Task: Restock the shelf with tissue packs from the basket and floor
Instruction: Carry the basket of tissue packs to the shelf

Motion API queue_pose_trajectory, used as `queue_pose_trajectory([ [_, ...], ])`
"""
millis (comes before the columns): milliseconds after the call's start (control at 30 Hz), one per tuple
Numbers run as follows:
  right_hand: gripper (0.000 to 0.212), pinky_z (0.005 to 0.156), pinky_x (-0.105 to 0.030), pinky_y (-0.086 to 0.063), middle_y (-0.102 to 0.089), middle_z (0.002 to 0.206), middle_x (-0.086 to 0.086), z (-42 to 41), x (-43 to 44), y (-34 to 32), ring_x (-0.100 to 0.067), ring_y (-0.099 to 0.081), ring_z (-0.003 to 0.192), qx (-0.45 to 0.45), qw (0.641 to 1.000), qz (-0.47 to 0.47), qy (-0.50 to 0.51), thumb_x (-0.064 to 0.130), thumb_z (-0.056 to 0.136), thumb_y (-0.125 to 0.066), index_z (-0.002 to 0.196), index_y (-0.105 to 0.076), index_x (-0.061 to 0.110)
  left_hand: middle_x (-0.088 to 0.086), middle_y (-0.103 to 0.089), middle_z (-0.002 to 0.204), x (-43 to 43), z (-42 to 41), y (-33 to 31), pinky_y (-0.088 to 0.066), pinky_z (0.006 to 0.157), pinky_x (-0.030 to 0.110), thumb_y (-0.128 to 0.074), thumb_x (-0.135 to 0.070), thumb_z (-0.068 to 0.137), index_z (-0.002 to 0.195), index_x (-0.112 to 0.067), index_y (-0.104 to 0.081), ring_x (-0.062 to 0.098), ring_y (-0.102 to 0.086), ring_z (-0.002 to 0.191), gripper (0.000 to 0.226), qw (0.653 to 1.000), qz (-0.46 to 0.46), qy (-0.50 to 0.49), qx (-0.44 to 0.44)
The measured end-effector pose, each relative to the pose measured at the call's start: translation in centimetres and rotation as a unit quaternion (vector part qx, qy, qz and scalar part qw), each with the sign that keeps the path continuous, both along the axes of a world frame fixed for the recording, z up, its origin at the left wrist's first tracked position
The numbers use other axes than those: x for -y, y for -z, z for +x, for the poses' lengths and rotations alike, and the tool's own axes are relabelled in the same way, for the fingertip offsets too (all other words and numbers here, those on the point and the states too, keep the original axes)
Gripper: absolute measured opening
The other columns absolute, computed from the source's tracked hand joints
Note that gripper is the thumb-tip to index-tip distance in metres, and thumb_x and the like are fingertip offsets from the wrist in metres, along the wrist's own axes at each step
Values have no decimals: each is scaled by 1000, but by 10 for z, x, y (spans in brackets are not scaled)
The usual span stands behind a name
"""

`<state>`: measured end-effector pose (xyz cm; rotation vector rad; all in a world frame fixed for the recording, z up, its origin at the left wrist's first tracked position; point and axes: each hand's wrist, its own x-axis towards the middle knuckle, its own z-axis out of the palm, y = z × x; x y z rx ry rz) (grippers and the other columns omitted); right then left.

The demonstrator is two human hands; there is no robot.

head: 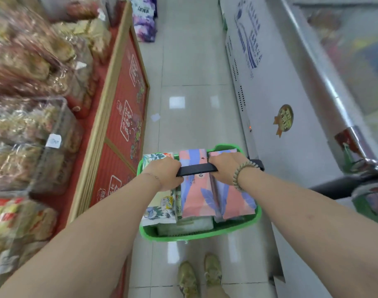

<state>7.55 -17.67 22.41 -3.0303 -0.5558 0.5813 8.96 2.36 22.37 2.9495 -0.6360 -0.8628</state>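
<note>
A green basket [197, 234] is held by its black handle [196, 170] in a tiled aisle. The handle is gripped by the left hand [164, 174] and right hand [225, 166], fingers [173, 162] curled round it. Tissue packs [195, 198] are packed inside the basket. A red display [123, 108] is seen left, a freezer [291, 82] right.

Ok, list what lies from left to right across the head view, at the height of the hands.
Going right: bagged snacks → red panel → left hand → basket handle → right hand → white freezer. Both hands grip the handle.
</note>
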Motion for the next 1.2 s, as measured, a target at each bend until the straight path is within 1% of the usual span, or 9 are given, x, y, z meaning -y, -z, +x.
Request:
queue_pose_trajectory([
  [100, 14, 77, -33, -49, -62, 94, -1, 23, -3, -26, -27, -61, 90, 35, 999, 10, 1, 30, 91, -41, 89, -53, 23, -1, -49, 76, -5, 26, -28, -40, 57, 28, -46, -33, 91, 94, -18, -57, 20, -54, 67, 19, 999, 0, 14, 32],
  [200, 20, 77, -37, -52, -64, 92, -2, 51, 0, -48, -28, -63, 85, 52, 999, 8, 2, 34, 91, -41, 95, -56, 21, 0, -48, 78, -3, 54, -55, -43, 60, 29, -45, -35, 92, 87, -18, -54, 20, -52, 66, 19, 998, 3, 23, 58],
  [400, 11, 66, -31, -45, -65, 90, -6, 125, 7, -91, -31, -62, 82, 58, 998, 4, -1, 27, 89, -43, 87, -52, 21, -2, -47, 70, 7, 124, -100, -41, 53, 27, -45, -33, 93, 86, -17, -50, 17, -48, 56, 18, 996, 22, 15, 90],
  [533, 18, 63, -28, -40, -65, 92, -8, 192, 12, -114, -30, -62, 84, 63, 998, 8, -25, 26, 91, -43, 96, -58, 16, -1, -48, 71, 13, 184, -124, -39, 48, 25, -44, -32, 95, 83, -16, -50, 15, -46, 53, 20, 996, 23, 0, 83],
  [600, 19, 63, -28, -41, -65, 90, -7, 224, 17, -123, -29, -59, 77, 62, 998, 10, -26, 26, 92, -42, 96, -57, 16, -2, -48, 69, 17, 214, -135, -35, 46, 25, -44, -31, 95, 83, -16, -51, 14, -44, 51, 21, 996, 27, -1, 81],
  [733, 19, 63, -30, -46, -54, 73, 0, 284, 24, -141, -25, -52, 67, 77, 996, 6, -41, 25, 93, -38, 93, -55, 18, -2, -51, 71, 20, 272, -151, -39, 50, 26, -43, -30, 95, 88, -16, -53, 16, -47, 56, 19, 996, 25, -13, 87],
  [867, 15, 60, -29, -42, -43, 63, 6, 348, 30, -158, -24, -53, 65, 93, 994, 1, -57, 25, 93, -37, 86, -49, 19, -2, -50, 70, 25, 332, -167, -41, 54, 28, -43, -29, 95, 89, -15, -55, 17, -47, 56, 20, 995, 19, -17, 98],
  [1000, 13, 59, -29, -42, -44, 64, 5, 418, 30, -166, -24, -53, 66, 103, 993, -1, -54, 23, 90, -39, 85, -50, 20, -2, -48, 70, 26, 399, -176, -43, 54, 29, -42, -29, 95, 81, -17, -50, 17, -47, 55, 20, 993, 17, -14, 120],
  [1200, 20, 58, -28, -45, -55, 70, 2, 533, 21, -170, -24, -58, 68, 108, 994, -20, -22, 22, 86, -38, 87, -58, 18, -2, -47, 72, 18, 520, -171, -37, 49, 27, -42, -34, 95, 86, -19, -52, 16, -48, 57, 20, 992, -8, -7, 125],
])
